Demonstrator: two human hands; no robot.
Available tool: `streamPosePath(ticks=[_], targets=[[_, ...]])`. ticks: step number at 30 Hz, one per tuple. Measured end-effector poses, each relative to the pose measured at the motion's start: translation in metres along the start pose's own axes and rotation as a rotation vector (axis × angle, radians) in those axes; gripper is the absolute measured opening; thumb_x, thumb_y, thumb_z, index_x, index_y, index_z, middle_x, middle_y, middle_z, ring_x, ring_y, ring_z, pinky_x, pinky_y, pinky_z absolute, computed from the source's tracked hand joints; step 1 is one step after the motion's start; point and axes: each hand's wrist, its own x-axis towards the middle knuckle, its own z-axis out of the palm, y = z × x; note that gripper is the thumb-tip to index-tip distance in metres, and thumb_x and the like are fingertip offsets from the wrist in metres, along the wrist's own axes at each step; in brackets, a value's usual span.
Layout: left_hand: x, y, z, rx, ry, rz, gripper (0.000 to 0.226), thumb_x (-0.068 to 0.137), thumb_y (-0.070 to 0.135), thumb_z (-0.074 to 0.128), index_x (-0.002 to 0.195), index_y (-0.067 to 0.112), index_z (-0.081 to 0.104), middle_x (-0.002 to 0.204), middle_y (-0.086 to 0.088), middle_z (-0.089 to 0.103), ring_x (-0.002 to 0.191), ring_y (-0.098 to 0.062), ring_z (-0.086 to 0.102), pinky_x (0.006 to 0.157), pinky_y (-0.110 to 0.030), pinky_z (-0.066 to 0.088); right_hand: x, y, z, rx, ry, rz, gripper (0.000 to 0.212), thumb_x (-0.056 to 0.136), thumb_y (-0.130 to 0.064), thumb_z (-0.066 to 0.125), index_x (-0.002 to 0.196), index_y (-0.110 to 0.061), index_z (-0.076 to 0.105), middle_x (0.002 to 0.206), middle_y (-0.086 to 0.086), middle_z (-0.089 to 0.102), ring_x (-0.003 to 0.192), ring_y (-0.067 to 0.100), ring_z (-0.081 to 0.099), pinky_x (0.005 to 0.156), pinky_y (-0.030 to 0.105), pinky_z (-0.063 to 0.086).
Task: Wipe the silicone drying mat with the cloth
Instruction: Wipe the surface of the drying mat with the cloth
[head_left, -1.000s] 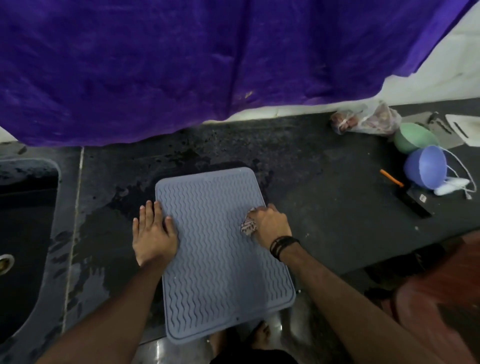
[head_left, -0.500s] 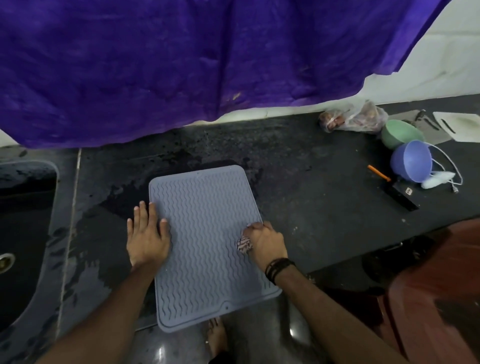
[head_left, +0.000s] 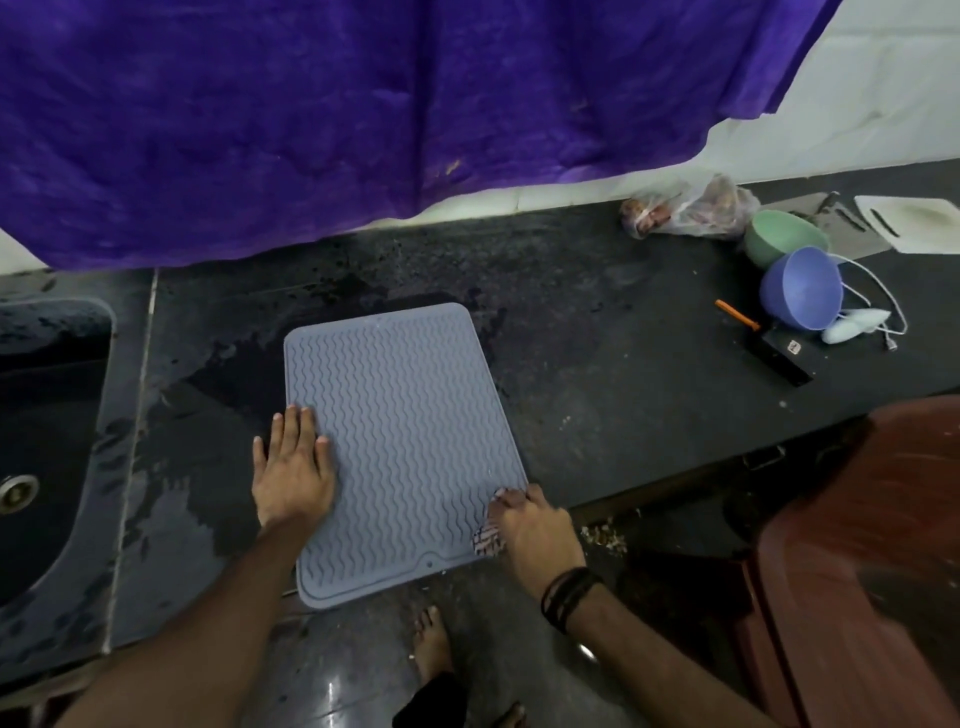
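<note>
The grey-blue silicone drying mat (head_left: 400, 447) is lying on the dark tabletop (head_left: 597, 374), its near edge overhanging the tabletop's front edge above the floor (head_left: 353, 670). Open dark tabletop is stretching to its right, toward a blue bowl (head_left: 800, 288) and a green bowl (head_left: 782, 236) well apart; a sink (head_left: 47, 415) is sitting to the left. A purple sheet (head_left: 311, 114) is hanging behind. The mat is showing wavy ridges and a raised rim. The left hand (head_left: 293, 470) is pressing flat on the mat's left edge, fingers straight. The right hand (head_left: 535, 530) is gripping a patterned cloth (head_left: 487, 540) with curled fingers at the mat's near right corner.
</note>
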Motion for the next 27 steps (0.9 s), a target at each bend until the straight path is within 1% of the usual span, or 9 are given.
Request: streamPosePath(ticks=[2,4,8,12,15,17,20,23,27], targets=[[-0.01,0.013,-0.004,0.0,0.036,0.003,0.072,0.099,0.048,0.011,0.157,0.006,0.023,0.165,-0.01,0.02,0.154,-0.025,0.014,0.125,-0.048,0.005,0.001,0.003,-0.005,0.043,0.042,0.021,0.031,0.09,-0.024,0.056,0.12,-0.02,0.058,0.128,0.001,0.055,0.12,0.023,0.046,0.086,0.037,0.05],[-0.025,0.034,-0.005,0.013,0.046,0.067,0.072,0.101,0.048,0.012,0.157,0.005,0.022,0.165,-0.012,0.02,0.154,-0.026,0.014,0.126,-0.046,0.004,0.009,0.003,-0.009,0.077,0.093,0.027,0.03,0.088,-0.022,0.057,0.118,-0.02,0.059,0.124,0.0,0.057,0.117,0.022,0.048,0.084,0.035,0.05],[-0.04,0.081,0.008,0.004,-0.019,0.191,0.07,0.102,0.047,0.015,0.159,0.008,0.019,0.166,-0.008,0.016,0.155,-0.021,0.01,0.125,-0.041,-0.003,0.021,-0.001,-0.007,0.068,0.093,0.028,0.037,0.09,-0.014,0.054,0.127,-0.018,0.052,0.133,0.002,0.05,0.124,0.024,0.041,0.085,0.039,0.049],[-0.044,0.093,0.027,0.049,-0.112,0.152,0.065,0.105,0.047,0.012,0.16,0.012,0.008,0.168,-0.003,0.005,0.155,-0.015,-0.001,0.125,-0.04,-0.007,0.004,0.0,0.005,0.043,0.085,0.032,0.033,0.092,-0.017,0.052,0.125,-0.016,0.055,0.133,0.003,0.051,0.124,0.026,0.042,0.084,0.041,0.05],[-0.044,0.091,0.029,0.04,-0.107,0.141,0.067,0.103,0.048,0.011,0.16,0.012,0.008,0.168,-0.002,0.004,0.155,-0.015,-0.001,0.124,-0.039,-0.011,-0.015,0.005,0.015,0.03,0.049,0.003,0.033,0.094,-0.018,0.048,0.127,-0.017,0.054,0.134,0.001,0.051,0.124,0.026,0.041,0.085,0.041,0.051],[-0.043,0.093,0.029,0.047,-0.11,0.142,0.068,0.103,0.049,0.011,0.16,0.012,0.009,0.168,-0.002,0.005,0.155,-0.015,-0.001,0.124,-0.04,-0.011,-0.025,0.009,0.015,0.031,0.042,-0.004,0.03,0.093,-0.021,0.049,0.121,-0.02,0.058,0.128,-0.001,0.056,0.121,0.024,0.046,0.082,0.037,0.051],[-0.044,0.095,0.028,0.053,-0.122,0.123,0.067,0.105,0.049,0.017,0.16,0.013,0.007,0.168,-0.002,0.003,0.155,-0.016,-0.002,0.125,-0.042,-0.009,-0.022,0.015,0.002,0.08,0.096,0.014,0.022,0.088,-0.025,0.057,0.109,-0.021,0.062,0.116,-0.002,0.062,0.11,0.022,0.051,0.076,0.034,0.051],[-0.042,0.103,0.027,0.054,-0.121,0.147,0.069,0.105,0.051,0.018,0.161,0.014,0.003,0.168,-0.003,-0.001,0.155,-0.016,-0.005,0.124,-0.04,-0.011,0.0,0.021,-0.01,0.104,0.142,0.048,0.027,0.088,-0.018,0.056,0.115,-0.02,0.058,0.121,-0.002,0.059,0.113,0.023,0.047,0.08,0.036,0.052],[-0.034,0.123,0.035,0.051,-0.155,0.21,0.069,0.105,0.05,0.018,0.16,0.013,0.002,0.168,-0.004,-0.002,0.155,-0.017,-0.005,0.125,-0.041,-0.007,0.016,0.025,-0.011,0.08,0.075,0.066,0.037,0.09,-0.018,0.054,0.127,-0.02,0.053,0.136,-0.002,0.05,0.122,0.024,0.042,0.087,0.037,0.051]])
